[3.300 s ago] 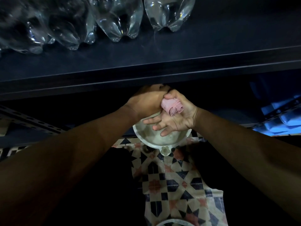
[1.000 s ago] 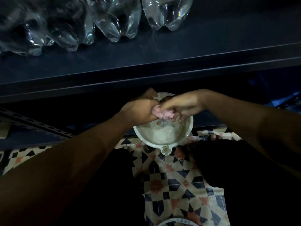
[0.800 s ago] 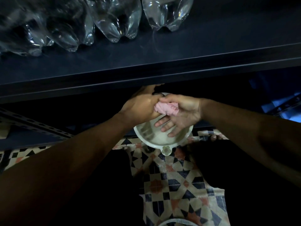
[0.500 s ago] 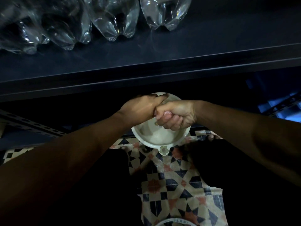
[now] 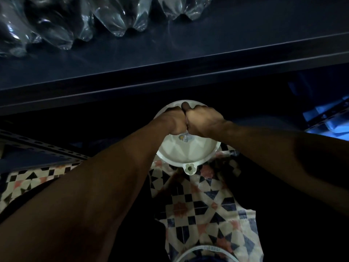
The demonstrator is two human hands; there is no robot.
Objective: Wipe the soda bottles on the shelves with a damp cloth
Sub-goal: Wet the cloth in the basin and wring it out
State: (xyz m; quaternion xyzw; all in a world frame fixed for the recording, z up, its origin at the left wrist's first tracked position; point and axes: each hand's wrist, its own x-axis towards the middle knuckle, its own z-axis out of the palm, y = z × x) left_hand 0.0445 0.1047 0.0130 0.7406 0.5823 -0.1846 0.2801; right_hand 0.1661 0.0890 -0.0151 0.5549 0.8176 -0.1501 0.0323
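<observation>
**Gripping a cloth above the bowl**

Left hand (image 5: 174,121) and right hand (image 5: 203,121) press together as fists over the far half of the white bowl (image 5: 188,154). They curl tight round the cloth (image 5: 186,131), and only a pale wisp of it shows beneath them. Beyond the bowl, clear soda bottles (image 5: 117,17) line the dark shelf (image 5: 226,44).

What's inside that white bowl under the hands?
A small print on the bowl's white bottom. The left hand and right hand, fists together, hide its far half; water cannot be told.
</observation>
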